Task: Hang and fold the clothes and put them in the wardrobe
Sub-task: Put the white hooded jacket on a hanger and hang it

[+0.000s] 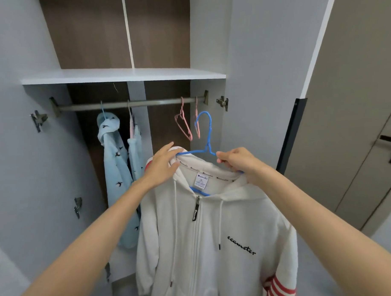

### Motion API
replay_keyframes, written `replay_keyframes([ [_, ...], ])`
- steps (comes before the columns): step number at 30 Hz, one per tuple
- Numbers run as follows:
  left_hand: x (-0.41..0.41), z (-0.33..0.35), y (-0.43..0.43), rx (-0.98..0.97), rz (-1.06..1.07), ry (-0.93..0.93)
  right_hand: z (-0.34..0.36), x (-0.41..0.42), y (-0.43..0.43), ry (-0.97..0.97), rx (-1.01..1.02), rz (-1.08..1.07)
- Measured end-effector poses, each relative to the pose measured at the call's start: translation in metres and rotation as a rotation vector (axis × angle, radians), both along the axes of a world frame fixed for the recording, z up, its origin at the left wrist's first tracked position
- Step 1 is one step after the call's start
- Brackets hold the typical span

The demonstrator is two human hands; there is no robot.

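A white zip hoodie (215, 235) with red sleeve stripes hangs on a blue hanger (204, 134), held up in front of the open wardrobe. My right hand (237, 159) grips the hanger's right arm at the hoodie's shoulder. My left hand (163, 164) lies with straight fingers over the hoodie's left shoulder and hood edge. The hanger's hook sits below the grey rail (131, 104), near the right end, not on it.
On the rail hang a light blue bird-print hoodie (115, 164), another pale garment (134, 145) on a pink hanger, and two bare pink hangers (183, 126). A white shelf (123, 75) runs above. Wardrobe doors stand open both sides; a room door (366, 119) is at right.
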State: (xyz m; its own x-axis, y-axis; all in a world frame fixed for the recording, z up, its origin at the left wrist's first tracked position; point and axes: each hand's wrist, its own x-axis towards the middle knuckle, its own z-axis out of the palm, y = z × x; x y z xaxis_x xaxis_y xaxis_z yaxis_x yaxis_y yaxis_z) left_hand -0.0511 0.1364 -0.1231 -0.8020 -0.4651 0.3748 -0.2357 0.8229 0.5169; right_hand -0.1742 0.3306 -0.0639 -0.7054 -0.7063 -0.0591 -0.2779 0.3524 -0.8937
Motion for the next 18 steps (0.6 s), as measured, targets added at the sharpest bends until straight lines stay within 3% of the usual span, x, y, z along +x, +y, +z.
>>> replay_keyframes([
  [9,-0.016,0.014,-0.067,0.149,0.151,0.071,-0.002,-0.045,-0.106,-0.184,-0.085,0.061],
  [18,-0.05,0.027,-0.197,0.044,0.227,0.1,-0.011,-0.101,-0.267,-0.181,-0.121,0.112],
])
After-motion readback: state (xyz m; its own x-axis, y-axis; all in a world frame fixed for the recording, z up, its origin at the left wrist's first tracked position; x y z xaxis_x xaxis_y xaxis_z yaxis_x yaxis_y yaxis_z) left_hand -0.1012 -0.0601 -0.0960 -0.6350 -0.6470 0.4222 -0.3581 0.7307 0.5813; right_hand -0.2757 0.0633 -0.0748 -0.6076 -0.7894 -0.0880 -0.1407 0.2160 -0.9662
